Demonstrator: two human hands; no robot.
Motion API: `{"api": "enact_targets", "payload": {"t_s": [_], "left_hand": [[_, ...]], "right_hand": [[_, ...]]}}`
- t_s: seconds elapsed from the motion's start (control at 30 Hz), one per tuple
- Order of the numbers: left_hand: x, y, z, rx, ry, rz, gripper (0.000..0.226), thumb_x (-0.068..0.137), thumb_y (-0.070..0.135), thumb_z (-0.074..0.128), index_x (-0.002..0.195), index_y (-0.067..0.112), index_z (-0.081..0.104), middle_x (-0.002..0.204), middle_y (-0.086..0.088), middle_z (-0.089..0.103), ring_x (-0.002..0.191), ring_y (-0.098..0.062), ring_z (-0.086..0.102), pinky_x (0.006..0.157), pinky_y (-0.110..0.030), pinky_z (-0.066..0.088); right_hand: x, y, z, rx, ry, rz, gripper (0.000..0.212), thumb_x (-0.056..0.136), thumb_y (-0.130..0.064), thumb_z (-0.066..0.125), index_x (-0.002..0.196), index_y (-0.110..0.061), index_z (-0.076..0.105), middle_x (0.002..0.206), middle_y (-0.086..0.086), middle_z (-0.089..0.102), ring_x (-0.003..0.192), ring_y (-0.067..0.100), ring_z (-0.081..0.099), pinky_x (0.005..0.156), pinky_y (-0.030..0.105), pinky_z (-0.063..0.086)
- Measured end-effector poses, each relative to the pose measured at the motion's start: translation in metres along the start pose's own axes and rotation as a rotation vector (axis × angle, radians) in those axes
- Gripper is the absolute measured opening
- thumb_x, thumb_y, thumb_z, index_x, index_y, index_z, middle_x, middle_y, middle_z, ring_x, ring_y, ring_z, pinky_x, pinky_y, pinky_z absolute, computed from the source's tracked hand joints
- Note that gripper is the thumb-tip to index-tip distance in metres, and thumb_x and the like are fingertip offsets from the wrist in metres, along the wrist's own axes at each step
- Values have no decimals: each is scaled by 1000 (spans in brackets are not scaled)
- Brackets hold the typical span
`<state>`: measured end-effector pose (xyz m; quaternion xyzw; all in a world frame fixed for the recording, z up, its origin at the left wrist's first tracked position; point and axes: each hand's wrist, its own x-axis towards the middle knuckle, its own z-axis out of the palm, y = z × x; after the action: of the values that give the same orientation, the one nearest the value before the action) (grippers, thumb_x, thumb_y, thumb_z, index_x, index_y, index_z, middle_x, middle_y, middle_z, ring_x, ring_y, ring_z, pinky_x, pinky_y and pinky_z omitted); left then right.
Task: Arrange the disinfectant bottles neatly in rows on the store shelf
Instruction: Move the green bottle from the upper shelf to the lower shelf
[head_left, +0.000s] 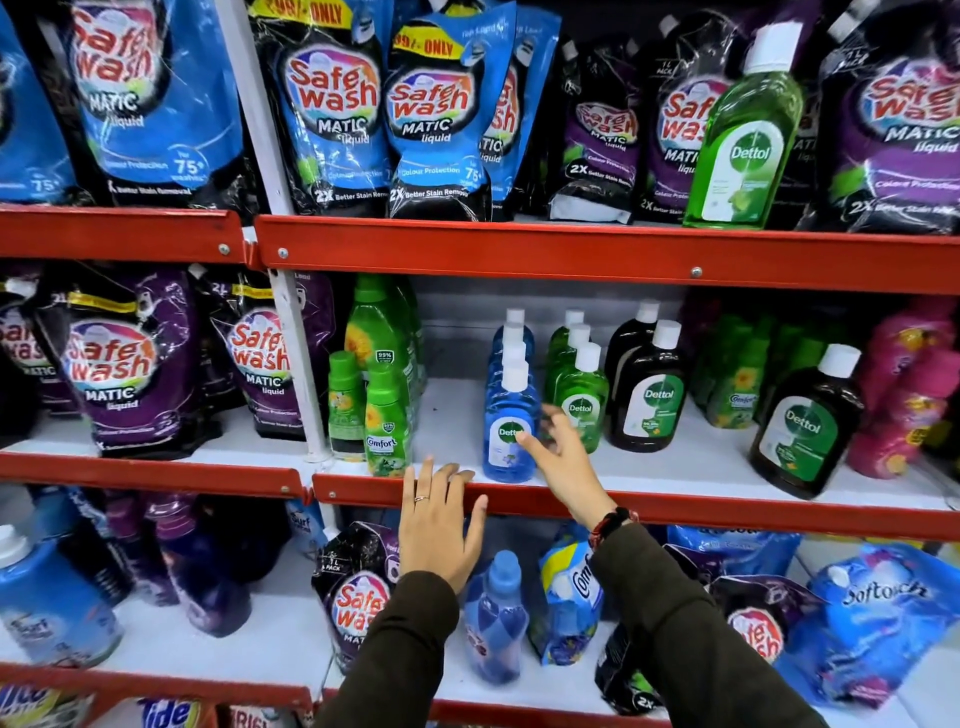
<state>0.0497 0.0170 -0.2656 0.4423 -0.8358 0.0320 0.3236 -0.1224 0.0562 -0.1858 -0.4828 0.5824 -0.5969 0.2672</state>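
On the middle shelf (675, 512) stand rows of Dettol bottles: a blue row (506, 447), a green row (582, 400) beside it, and two dark brown ones (647, 400). Another dark brown bottle (802, 431) stands apart at the right, tilted. A large green Dettol bottle (743, 140) sits on the top shelf among pouches. My right hand (563, 457) is open, fingertips touching the front blue bottle's label. My left hand (439, 525) is open, fingers spread flat over the shelf's red front edge, left of the blue row.
Green Comfort bottles (384, 415) stand left of a bare shelf patch. Pink bottles (904, 395) crowd the far right. Safewash pouches (332, 104) fill the top shelf and the left bay. Below are blue bottles and pouches (496, 618).
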Motion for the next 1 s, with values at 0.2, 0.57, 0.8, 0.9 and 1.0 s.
{"api": "enact_targets", "payload": {"t_s": [0.2,0.57,0.8,0.9,1.0], "left_hand": [[-1,0,2,-8,30,-4,48,100,41,37,120,11,67,129,-10,67,137,-37,51,122,-53,23],[6,22,-12,-184,143,12,54,101,39,36,148,17,48,159,-9,45,154,-33,28,129,-50,11],[58,80,-51,-199,324,208,56,102,34,41,156,21,36,169,-5,25,160,-28,8,130,-49,0],[88,104,-73,-152,405,287,60,103,34,45,159,21,29,171,-8,22,160,-29,5,130,-51,0],[117,123,-95,-83,477,313,68,101,33,49,162,21,22,172,-10,15,160,-31,3,129,-52,0]], "right_hand": [[-2,3,-2,2,-16,-21,46,101,-2,57,144,0,41,142,20,59,127,24,60,94,13,53],[-24,-5,-30,-486,316,-392,38,101,-23,55,139,-23,49,139,-2,52,133,16,49,115,36,42],[-29,-57,-70,-769,604,-627,47,100,-26,58,146,-17,50,154,6,42,146,28,40,121,47,34],[-26,-85,-88,-783,686,-674,48,101,-29,56,147,-17,49,157,8,40,148,30,38,120,49,34],[-19,-116,-108,-754,757,-711,48,102,-32,56,147,-17,49,156,6,41,148,27,38,122,42,32]]}}
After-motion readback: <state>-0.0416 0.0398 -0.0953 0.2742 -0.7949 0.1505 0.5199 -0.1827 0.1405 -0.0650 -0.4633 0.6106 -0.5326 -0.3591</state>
